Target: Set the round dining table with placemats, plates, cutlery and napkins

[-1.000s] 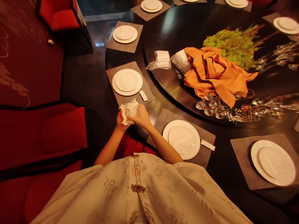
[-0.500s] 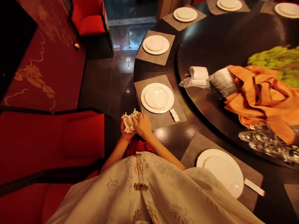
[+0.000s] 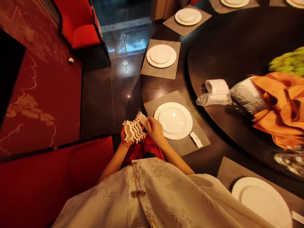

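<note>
My left hand [image 3: 124, 136] is closed under a stack of small white wavy rests [image 3: 133, 131], held upright in front of my body. My right hand [image 3: 154, 129] pinches a single white rest [image 3: 142, 118] at the top of that stack, lifted a little apart from the others. Both hands hover just left of the dark round table's edge [image 3: 142, 91], beside a grey placemat [image 3: 152, 109] that carries a white plate [image 3: 173, 120]. A small white rest [image 3: 196, 139] lies on that mat to the right of the plate.
More placemats with white plates [image 3: 161, 55] ring the table. On the inner turntable [image 3: 232, 47] lie a plastic-wrapped white pack [image 3: 216, 91], another stack of white rests [image 3: 247, 95], orange cloth [image 3: 280, 101] and glasses [image 3: 289, 158]. Red armchairs [image 3: 47, 177] stand to my left.
The view has shifted left along the table. My right hand has pulled one white rest up off the stack, which was gripped by both hands before.
</note>
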The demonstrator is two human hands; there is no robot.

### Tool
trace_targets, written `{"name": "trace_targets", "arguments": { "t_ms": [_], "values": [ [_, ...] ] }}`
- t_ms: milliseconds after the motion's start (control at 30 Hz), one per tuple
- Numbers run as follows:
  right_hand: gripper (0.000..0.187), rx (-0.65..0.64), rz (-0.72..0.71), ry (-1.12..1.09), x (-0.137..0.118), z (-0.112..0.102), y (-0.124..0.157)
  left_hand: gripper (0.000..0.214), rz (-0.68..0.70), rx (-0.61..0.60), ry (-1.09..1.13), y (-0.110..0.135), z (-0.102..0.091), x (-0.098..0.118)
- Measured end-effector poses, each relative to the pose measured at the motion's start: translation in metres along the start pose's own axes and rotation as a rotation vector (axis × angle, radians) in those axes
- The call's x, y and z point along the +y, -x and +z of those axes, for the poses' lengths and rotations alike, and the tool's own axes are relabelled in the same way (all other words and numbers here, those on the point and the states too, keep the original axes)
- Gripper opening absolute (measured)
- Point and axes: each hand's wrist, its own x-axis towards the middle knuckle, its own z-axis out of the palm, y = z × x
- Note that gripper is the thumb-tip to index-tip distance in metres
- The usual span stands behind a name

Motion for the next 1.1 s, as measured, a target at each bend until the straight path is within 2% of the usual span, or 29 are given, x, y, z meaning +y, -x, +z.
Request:
{"name": "trace_targets", "arguments": {
  "t_ms": [67, 133, 200, 233, 333, 467, 567, 700, 833, 967, 1100],
  "values": [
    [0.026, -0.005, 0.078, -0.242, -0.001, -0.001, -0.038, 0.057, -0.009, -0.028, -0.024, -0.03, 0.014, 0.029],
    [0.026, -0.068, 0.186, -0.53, 0.004, -0.003, -0.082, 0.061, -0.017, -0.068, -0.066, -0.059, 0.03, 0.059],
    [0.024, -0.084, 0.272, -0.741, 0.019, -0.006, -0.135, 0.063, -0.03, -0.115, -0.123, -0.087, 0.048, 0.09],
    [0.023, -0.059, 0.304, -0.779, 0.031, -0.008, -0.163, 0.063, -0.032, -0.13, -0.149, -0.101, 0.057, 0.105],
    [0.017, 0.132, 0.365, -0.614, 0.083, -0.015, -0.246, 0.066, -0.032, -0.169, -0.202, -0.137, 0.079, 0.152],
    [0.017, 0.512, 0.335, -0.079, 0.16, -0.021, -0.337, 0.065, -0.009, -0.221, -0.177, -0.178, 0.097, 0.207],
    [0.023, 0.615, 0.309, 0.162, 0.201, -0.019, -0.388, 0.061, -0.008, -0.207, -0.156, -0.211, 0.1, 0.245],
    [0.024, 0.638, 0.336, 0.291, 0.233, -0.005, -0.428, 0.055, -0.025, -0.149, -0.216, -0.265, 0.103, 0.305],
    [0.029, 0.675, 0.451, 0.34, 0.247, 0.008, -0.437, 0.048, -0.007, -0.081, -0.342, -0.332, 0.118, 0.374],
    [0.04, 0.735, 0.651, 0.356, 0.243, 0.011, -0.436, 0.043, 0.04, -0.033, -0.469, -0.402, 0.151, 0.44],
    [0.034, 0.767, 0.89, 0.334, 0.233, 0.009, -0.443, 0.035, 0.033, -0.017, -0.586, -0.463, 0.193, 0.481]
  ]
}}
